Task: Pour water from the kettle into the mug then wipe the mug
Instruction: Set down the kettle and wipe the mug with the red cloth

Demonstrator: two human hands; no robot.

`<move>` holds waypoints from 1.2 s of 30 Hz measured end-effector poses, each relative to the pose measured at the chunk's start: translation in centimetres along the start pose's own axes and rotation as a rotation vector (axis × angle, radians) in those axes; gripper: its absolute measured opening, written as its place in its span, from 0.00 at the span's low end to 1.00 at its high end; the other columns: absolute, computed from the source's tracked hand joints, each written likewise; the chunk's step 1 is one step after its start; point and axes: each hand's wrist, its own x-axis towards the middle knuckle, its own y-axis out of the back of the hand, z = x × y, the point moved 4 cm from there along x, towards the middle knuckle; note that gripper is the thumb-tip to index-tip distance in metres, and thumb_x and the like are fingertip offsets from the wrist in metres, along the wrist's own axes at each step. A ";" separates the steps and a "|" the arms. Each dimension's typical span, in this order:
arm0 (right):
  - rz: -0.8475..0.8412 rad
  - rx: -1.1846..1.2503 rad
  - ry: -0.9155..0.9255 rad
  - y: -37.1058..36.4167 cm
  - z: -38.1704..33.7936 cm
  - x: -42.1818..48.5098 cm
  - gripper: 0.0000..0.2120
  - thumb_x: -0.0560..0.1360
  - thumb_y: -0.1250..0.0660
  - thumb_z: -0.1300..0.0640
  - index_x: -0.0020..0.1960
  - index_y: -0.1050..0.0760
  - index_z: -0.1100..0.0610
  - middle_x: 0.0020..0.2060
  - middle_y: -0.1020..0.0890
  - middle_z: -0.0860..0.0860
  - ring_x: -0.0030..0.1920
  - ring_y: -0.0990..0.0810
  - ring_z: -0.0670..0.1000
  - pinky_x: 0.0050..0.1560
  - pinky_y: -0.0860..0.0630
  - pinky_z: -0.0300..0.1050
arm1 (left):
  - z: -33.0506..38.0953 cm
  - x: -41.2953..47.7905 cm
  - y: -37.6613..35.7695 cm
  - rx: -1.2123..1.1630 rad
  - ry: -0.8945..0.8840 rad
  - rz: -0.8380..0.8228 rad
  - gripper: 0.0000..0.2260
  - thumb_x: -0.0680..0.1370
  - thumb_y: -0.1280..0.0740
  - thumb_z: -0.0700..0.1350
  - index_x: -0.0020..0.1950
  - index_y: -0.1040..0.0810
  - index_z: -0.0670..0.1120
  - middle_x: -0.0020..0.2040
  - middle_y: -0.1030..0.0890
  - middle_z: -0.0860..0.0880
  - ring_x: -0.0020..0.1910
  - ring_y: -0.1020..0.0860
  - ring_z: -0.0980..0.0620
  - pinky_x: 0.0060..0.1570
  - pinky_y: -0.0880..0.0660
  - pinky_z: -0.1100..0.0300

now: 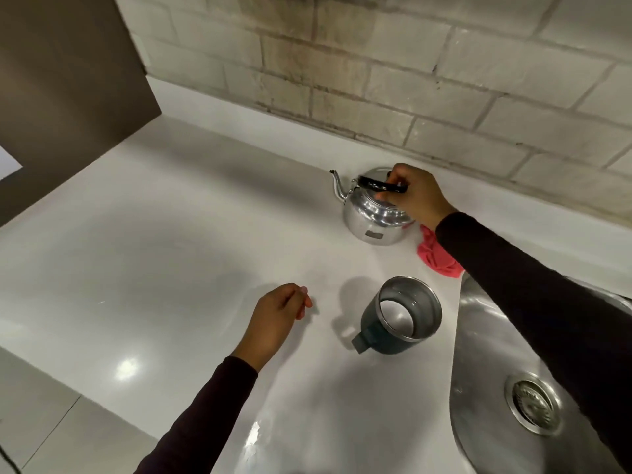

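Two hands: both near the mug (pixel 400 316)
Right hand (pixel 415 195): gripping kettle (pixel 374 213) handle, behind mug
Left hand (pixel 278 314): loosely curled, empty, beside mug

Home kitchen: steel sink (pixel 478 336), white counter (pixel 154 268), tiled wall (pixel 410 63)

Steel kettle (pixel 374 213) upright, spout left; grey mug (pixel 398 316) upright nearer, handle toward viewer; pink cloth (pixel 436 256) crumpled right of kettle.

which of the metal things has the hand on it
The silver kettle by the wall: the right hand grips its black handle. Mug and sink go untouched.
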 end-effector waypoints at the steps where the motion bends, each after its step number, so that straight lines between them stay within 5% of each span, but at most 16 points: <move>1: -0.035 -0.023 0.002 -0.7 0.3 -0.7 0.10 0.67 0.25 0.63 0.43 0.23 0.67 0.40 0.22 0.58 0.42 0.26 0.52 0.40 0.32 0.33 | 0.1 0.0 -0.3 -0.003 -0.005 -0.009 0.17 0.78 0.41 0.47 0.29 0.24 0.53 0.26 0.24 0.57 0.29 0.27 0.62 0.40 0.30 0.62; 4: -0.106 -0.034 -0.033 -1.9 1.7 -3.0 0.10 0.72 0.30 0.64 0.52 0.19 0.67 0.57 0.24 0.63 0.57 0.25 0.55 0.57 0.33 0.34 | 0.6 -0.1 -1.3 -0.005 -0.022 -0.058 0.18 0.79 0.41 0.47 0.29 0.24 0.54 0.26 0.24 0.58 0.29 0.27 0.63 0.37 0.30 0.71; 7: 0.111 0.136 0.009 -0.6 2.5 -4.2 0.11 0.75 0.34 0.62 0.55 0.20 0.63 0.55 0.23 0.60 0.55 0.26 0.49 0.55 0.35 0.22 | 1.4 -0.6 -2.3 -0.009 -0.043 -0.133 0.17 0.79 0.40 0.47 0.30 0.23 0.54 0.27 0.22 0.59 0.30 0.26 0.64 0.35 0.31 0.76; 11: 0.364 0.089 -0.202 1.3 7.3 -4.7 0.13 0.76 0.41 0.61 0.58 0.23 0.57 0.58 0.26 0.57 0.58 0.26 0.54 0.63 0.28 0.46 | 2.3 -1.5 -4.4 0.003 -0.023 -0.282 0.14 0.77 0.40 0.53 0.34 0.22 0.57 0.34 0.19 0.61 0.37 0.23 0.65 0.43 0.29 0.71; 14: 0.244 -0.055 -0.374 0.7 11.5 -5.5 0.15 0.75 0.43 0.62 0.58 0.24 0.59 0.60 0.24 0.61 0.61 0.26 0.61 0.65 0.31 0.48 | 2.3 -2.3 -6.0 0.006 0.024 -0.374 0.16 0.73 0.41 0.62 0.42 0.20 0.54 0.38 0.19 0.62 0.40 0.22 0.65 0.47 0.29 0.65; 16: 0.051 -0.254 -0.372 -0.7 13.4 -6.3 0.20 0.76 0.40 0.58 0.68 0.30 0.57 0.69 0.31 0.59 0.70 0.35 0.61 0.71 0.39 0.55 | 2.2 -2.8 -7.1 -0.011 0.062 -0.440 0.21 0.69 0.42 0.66 0.42 0.21 0.51 0.36 0.19 0.60 0.38 0.23 0.65 0.46 0.29 0.65; 19: -0.065 -0.391 -0.431 -1.5 14.8 -6.9 0.27 0.78 0.41 0.52 0.75 0.42 0.52 0.76 0.42 0.54 0.75 0.46 0.58 0.72 0.51 0.64 | 2.5 -3.4 -8.7 -0.073 0.089 -0.537 0.15 0.74 0.41 0.61 0.35 0.21 0.55 0.37 0.20 0.58 0.38 0.25 0.61 0.48 0.29 0.65; 23: -0.026 -0.353 -0.410 -1.5 14.4 -8.0 0.23 0.78 0.41 0.54 0.72 0.35 0.53 0.75 0.39 0.56 0.74 0.41 0.58 0.73 0.42 0.56 | 2.3 -3.2 -9.6 -0.152 0.156 -0.562 0.16 0.80 0.42 0.49 0.34 0.25 0.50 0.32 0.23 0.56 0.38 0.26 0.56 0.48 0.26 0.60; 29: -0.016 -0.297 -0.253 -2.1 12.3 -12.9 0.20 0.77 0.37 0.55 0.69 0.29 0.52 0.72 0.31 0.56 0.70 0.33 0.57 0.70 0.36 0.50 | 2.4 -2.8 -9.2 -0.109 0.101 -0.535 0.18 0.80 0.43 0.48 0.30 0.30 0.54 0.29 0.27 0.58 0.36 0.27 0.58 0.40 0.26 0.69; 33: 0.039 -0.248 -0.296 -2.6 10.7 -17.6 0.15 0.73 0.33 0.55 0.60 0.21 0.49 0.67 0.25 0.50 0.52 0.31 0.55 0.50 0.38 0.36 | 2.4 -3.1 -8.7 -0.144 0.096 -0.572 0.18 0.80 0.44 0.48 0.30 0.31 0.54 0.29 0.28 0.58 0.34 0.28 0.59 0.47 0.26 0.63; 36: 0.077 -0.228 -0.264 -3.2 9.0 -20.6 0.16 0.69 0.29 0.57 0.56 0.19 0.50 0.67 0.25 0.49 0.47 0.36 0.50 0.50 0.35 0.41 | 3.7 -3.5 -7.9 -0.187 0.048 -0.590 0.18 0.78 0.44 0.49 0.28 0.31 0.54 0.30 0.26 0.57 0.34 0.27 0.60 0.52 0.25 0.57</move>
